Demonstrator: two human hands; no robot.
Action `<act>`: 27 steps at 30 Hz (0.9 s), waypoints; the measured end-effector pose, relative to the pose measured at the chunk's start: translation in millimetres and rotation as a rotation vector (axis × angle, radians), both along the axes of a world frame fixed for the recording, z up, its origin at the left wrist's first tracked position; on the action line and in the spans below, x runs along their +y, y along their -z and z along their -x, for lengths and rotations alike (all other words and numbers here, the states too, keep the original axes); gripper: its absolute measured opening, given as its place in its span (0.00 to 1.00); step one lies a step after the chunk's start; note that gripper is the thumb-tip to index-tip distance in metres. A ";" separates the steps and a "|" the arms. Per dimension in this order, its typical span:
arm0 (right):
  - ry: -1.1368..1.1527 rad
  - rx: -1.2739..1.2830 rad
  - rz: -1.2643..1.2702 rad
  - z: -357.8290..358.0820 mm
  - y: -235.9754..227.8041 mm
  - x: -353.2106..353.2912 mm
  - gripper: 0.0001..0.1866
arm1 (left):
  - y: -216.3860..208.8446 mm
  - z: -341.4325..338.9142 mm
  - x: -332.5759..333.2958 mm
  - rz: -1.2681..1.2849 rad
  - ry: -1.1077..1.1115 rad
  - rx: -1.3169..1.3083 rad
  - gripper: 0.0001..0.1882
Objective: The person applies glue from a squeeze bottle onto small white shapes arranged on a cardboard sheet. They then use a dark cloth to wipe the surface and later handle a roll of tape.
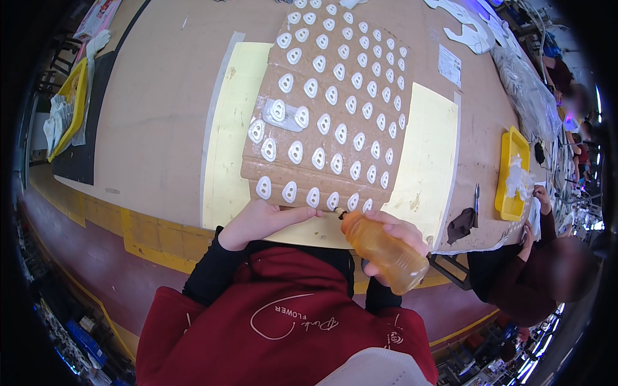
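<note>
My right hand [398,235] is wrapped round a translucent squeeze bottle [388,256] of amber liquid, tilted with its dark nozzle pointing up and left. The nozzle is close to the fingertips of my left hand [267,220]. That hand is closed, its thumb and finger stretched rightward and pressed together at the near edge of a brown cardboard sheet [257,154]. What they pinch, if anything, is too small to make out. Rows of white rounded-triangle pieces [295,152] with two dark holes each lie on the sheet. A clear plastic patch [288,122] lies among them at the left.
Pale yellow sheets [421,148] lie on the table [161,122] under the cardboard. At the right are a yellow tray [506,193], a dark cloth [460,225] and a slim tool [477,204]. A co-worker [515,276] sits there. Another yellow tray [80,106] stands at far left.
</note>
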State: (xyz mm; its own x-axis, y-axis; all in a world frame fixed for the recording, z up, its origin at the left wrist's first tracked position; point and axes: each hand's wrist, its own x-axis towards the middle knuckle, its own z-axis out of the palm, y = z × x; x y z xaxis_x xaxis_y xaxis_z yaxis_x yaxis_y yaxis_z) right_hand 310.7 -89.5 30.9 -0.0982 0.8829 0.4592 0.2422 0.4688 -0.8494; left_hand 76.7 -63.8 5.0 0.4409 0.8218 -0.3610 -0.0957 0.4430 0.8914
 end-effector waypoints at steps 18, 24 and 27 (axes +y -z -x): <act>-0.042 -0.144 -0.143 10.4 -7.6 3.0 0.31 | -0.8 -0.2 0.7 0.045 0.008 0.008 0.13; -0.101 -0.233 -0.097 3.1 -11.8 -0.7 0.36 | -2.2 0.2 0.6 0.070 0.014 0.022 0.13; -0.090 -0.185 -0.085 6.3 -8.6 -0.9 0.36 | -1.2 -0.5 0.5 0.031 0.010 0.013 0.14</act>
